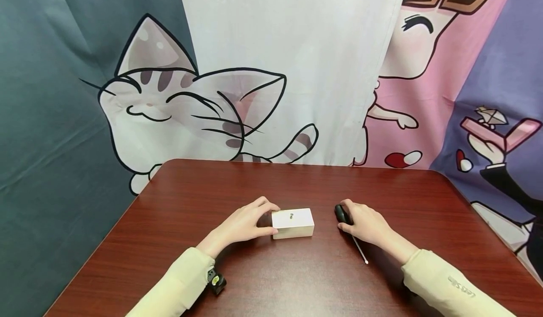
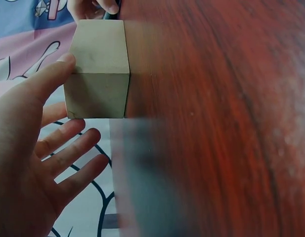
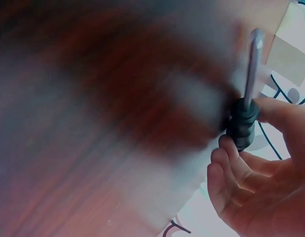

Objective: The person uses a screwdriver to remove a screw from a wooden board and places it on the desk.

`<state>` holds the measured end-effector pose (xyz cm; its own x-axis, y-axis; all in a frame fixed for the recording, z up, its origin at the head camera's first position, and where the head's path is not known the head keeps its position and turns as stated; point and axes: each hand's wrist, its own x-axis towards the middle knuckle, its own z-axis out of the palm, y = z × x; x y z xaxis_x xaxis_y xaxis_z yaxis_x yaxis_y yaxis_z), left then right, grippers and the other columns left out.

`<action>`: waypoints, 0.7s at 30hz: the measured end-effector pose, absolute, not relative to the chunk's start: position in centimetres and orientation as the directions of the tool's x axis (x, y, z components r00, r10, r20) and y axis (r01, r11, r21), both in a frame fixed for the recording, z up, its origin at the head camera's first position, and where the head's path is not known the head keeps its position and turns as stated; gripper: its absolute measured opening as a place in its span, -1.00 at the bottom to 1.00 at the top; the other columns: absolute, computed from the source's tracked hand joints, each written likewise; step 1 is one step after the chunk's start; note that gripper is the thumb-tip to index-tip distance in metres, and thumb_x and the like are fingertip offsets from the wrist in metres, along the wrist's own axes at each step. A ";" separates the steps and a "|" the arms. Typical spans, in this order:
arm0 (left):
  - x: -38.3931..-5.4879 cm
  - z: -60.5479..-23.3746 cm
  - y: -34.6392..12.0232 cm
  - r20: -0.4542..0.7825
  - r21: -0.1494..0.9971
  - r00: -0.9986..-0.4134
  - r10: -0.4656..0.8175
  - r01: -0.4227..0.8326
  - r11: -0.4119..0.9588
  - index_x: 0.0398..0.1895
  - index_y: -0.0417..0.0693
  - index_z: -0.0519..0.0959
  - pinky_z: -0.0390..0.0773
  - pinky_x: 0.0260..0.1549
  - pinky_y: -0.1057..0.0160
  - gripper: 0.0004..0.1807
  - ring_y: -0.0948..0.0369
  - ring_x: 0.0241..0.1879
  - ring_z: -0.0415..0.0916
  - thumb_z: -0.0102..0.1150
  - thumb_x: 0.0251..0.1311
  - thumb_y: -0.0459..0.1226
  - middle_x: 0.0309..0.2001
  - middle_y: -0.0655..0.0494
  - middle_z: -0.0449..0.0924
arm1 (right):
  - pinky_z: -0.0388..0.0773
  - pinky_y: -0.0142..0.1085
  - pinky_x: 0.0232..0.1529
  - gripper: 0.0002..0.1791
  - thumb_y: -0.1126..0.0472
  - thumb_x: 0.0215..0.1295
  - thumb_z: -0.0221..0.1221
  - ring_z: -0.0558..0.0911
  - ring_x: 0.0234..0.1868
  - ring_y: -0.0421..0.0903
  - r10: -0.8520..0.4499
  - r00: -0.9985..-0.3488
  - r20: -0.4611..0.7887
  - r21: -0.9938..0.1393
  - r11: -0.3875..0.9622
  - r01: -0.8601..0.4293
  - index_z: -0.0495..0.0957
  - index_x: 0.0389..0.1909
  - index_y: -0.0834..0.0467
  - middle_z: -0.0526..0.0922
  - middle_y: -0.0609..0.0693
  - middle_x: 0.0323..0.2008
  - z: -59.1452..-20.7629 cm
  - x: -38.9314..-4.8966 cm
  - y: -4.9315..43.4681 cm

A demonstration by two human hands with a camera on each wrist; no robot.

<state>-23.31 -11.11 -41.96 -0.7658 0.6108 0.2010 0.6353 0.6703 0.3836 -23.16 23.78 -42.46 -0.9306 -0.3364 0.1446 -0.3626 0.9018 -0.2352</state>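
Note:
A white rectangular block (image 1: 292, 231) with small dark marks on its top lies on the table. My left hand (image 1: 248, 220) holds its left end, thumb at the front corner and index finger at the back. In the left wrist view the other fingers spread beneath the block (image 2: 100, 54), away from it. To the right, my right hand (image 1: 366, 223) pinches the black handle of a screwdriver (image 1: 341, 214). Its metal shaft slants toward the near side of the table in the head view. The right wrist view shows the thumb and fingers at the screwdriver's handle (image 3: 242, 123).
The reddish-brown wooden table (image 1: 237, 180) has rounded far corners. Behind it hangs a cloth backdrop (image 1: 331, 72) with a cartoon cat and figures. A small black device (image 1: 216, 281) sits at the left sleeve's cuff.

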 end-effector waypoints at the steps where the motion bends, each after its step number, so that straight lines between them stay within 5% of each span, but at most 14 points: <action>1: -23.3 -42.0 -11.1 0.199 0.388 -0.767 0.610 0.633 0.670 0.16 0.24 0.52 0.53 -0.20 0.32 -0.49 0.28 -0.13 0.54 0.32 0.16 0.10 -0.02 0.31 0.47 | 0.36 -0.29 -0.53 -0.43 0.08 0.10 0.40 0.44 -0.48 -0.20 -0.340 -0.930 0.138 -0.250 0.897 -0.365 0.46 0.09 0.20 0.50 -0.09 -0.49 -42.4 -23.2 23.7; 21: -23.8 -41.8 -11.1 0.208 0.432 -0.730 0.651 0.666 0.609 0.14 0.20 0.57 0.55 -0.11 0.35 -0.52 0.30 -0.09 0.55 0.37 0.15 0.04 -0.07 0.29 0.51 | 0.31 -0.41 -0.49 -0.60 0.28 0.02 0.43 0.39 -0.49 -0.24 -0.403 -0.904 0.144 -0.382 0.820 -0.427 0.53 -0.10 0.20 0.48 -0.06 -0.52 -41.6 -23.3 23.5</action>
<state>-23.76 -11.14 -41.81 -0.7300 0.6510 0.2081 0.6658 0.6087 0.4316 -23.25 23.51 -41.65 -0.9037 -0.4032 0.1440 -0.4266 0.8198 -0.3820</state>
